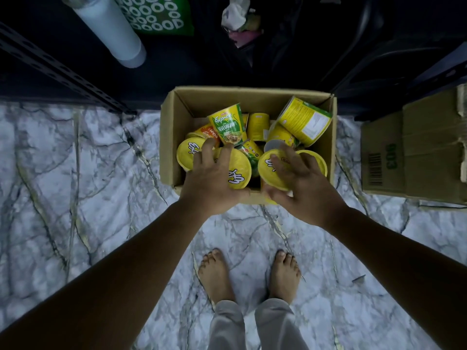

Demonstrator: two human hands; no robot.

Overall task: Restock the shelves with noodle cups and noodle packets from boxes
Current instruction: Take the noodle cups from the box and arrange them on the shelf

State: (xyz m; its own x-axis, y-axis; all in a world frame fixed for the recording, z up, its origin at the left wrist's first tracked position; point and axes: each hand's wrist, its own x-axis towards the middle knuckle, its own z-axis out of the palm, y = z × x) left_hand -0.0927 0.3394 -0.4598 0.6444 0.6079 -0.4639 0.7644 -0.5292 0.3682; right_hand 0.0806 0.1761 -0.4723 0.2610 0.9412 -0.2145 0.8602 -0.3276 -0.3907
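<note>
Left hand point(212, 184): fingers point(223, 157) spread and curved over the yellow lid of the left cup point(240, 170), thumb at its near rim. The cup is grasped from above.

Right hand point(299, 184): fingers point(279, 162) curved over the lid of the right cup point(271, 173), thumb at the near rim. This cup is also grasped from above. Motion blur hides how deep either thumb hooks under the rim.

Both cups are in the near half of the box point(174, 127), which stands on the floor point(88, 185).

Hazards:
- A rim-only hold gives little purchase, so a cup may slip on lifting. Bare feet point(214, 274) stand just near of the box.
- Finger pressure on the lid may dent or split the seal.
- The tilted cup point(226, 127) leans close to the left fingertips. Loose cups behind it may roll when the grasped ones leave.
- The near box wall lies under both thumbs. A low pull toward the body would catch it.

Clearance:
- Straight up: open.
- Left: bare floor, then the slotted post point(58, 69) with hard edges.
- Right: a second box point(414, 152), apart from the first.
- Far: dark shelving, with a white roll point(111, 31) leaning out.
</note>
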